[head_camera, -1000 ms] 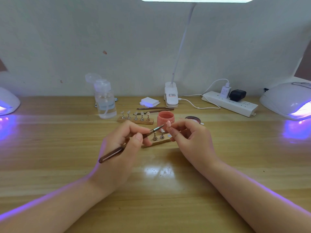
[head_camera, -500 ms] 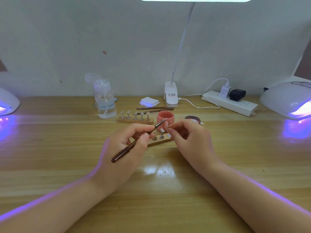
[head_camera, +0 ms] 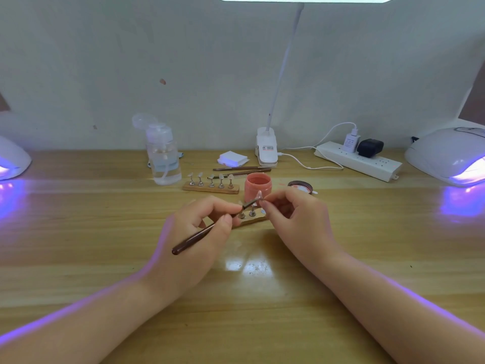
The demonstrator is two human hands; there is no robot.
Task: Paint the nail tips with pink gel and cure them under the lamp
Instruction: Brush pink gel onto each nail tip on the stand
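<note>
Glossy wooden desk (head_camera: pixel 78 232), pale wall (head_camera: pixel 105 61)

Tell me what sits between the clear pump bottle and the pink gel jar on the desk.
In the head view, a wooden stand with five nail tips on metal holders lies between the pump bottle and the pink gel jar.

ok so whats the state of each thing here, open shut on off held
left hand: grips the brush
right hand: pinches a nail tip
pink gel jar: open, lid lying beside it
right curing lamp: lit
left curing lamp: lit
pump bottle: cap flipped open
</note>
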